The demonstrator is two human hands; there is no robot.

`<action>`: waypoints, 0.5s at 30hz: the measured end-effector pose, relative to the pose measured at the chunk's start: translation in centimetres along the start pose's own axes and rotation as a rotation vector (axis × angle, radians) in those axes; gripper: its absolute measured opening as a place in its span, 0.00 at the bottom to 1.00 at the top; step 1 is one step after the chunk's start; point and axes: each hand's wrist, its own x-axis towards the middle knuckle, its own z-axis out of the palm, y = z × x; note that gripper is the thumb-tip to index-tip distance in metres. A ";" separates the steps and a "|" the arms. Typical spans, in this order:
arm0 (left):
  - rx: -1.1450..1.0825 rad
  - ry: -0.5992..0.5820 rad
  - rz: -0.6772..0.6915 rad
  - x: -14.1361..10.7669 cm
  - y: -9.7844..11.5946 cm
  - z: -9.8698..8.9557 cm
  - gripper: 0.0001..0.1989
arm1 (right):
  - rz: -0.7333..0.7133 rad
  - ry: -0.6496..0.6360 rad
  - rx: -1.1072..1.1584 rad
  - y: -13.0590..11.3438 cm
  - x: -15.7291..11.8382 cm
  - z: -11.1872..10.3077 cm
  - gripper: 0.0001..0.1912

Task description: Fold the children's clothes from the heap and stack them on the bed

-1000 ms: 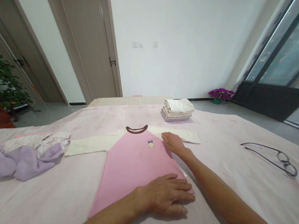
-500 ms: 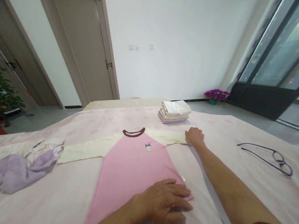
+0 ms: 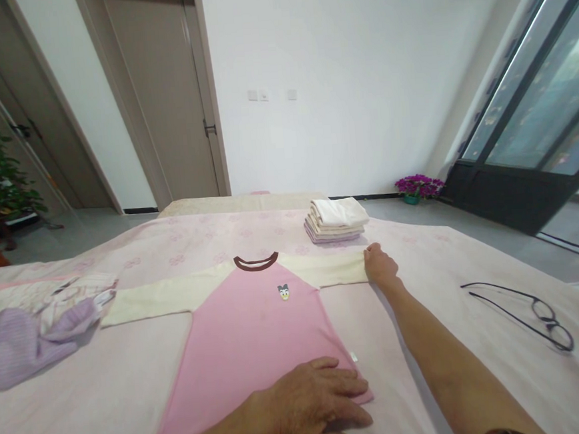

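A pink long-sleeved shirt [image 3: 248, 334] with cream sleeves, a brown collar and a small duck-face patch lies spread out on the bed, collar away from me. My left hand [image 3: 317, 402] rests flat on its lower right part near the hem, fingers spread. At the end of the right-side sleeve, my right hand [image 3: 380, 263] is closed on the cuff; the fingertips are partly hidden. That sleeve is stretched out straight to the side. The other sleeve lies extended to the left.
A stack of folded clothes [image 3: 336, 220] sits beyond my right hand. Crumpled purple and striped clothes [image 3: 32, 331] lie at the left, close to the left cuff. Eyeglasses [image 3: 538, 314] rest at the right on the pink bedsheet [image 3: 444, 338].
My right hand has pulled the cuff slightly outward, and the right-side sleeve is straighter and smoother. My left hand stays on the shirt. The view has shifted a little.
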 end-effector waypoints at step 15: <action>0.074 -0.013 0.075 -0.1 -0.2 -0.5 0.21 | -0.739 0.038 0.002 -10.0 -7.2 0.5 0.22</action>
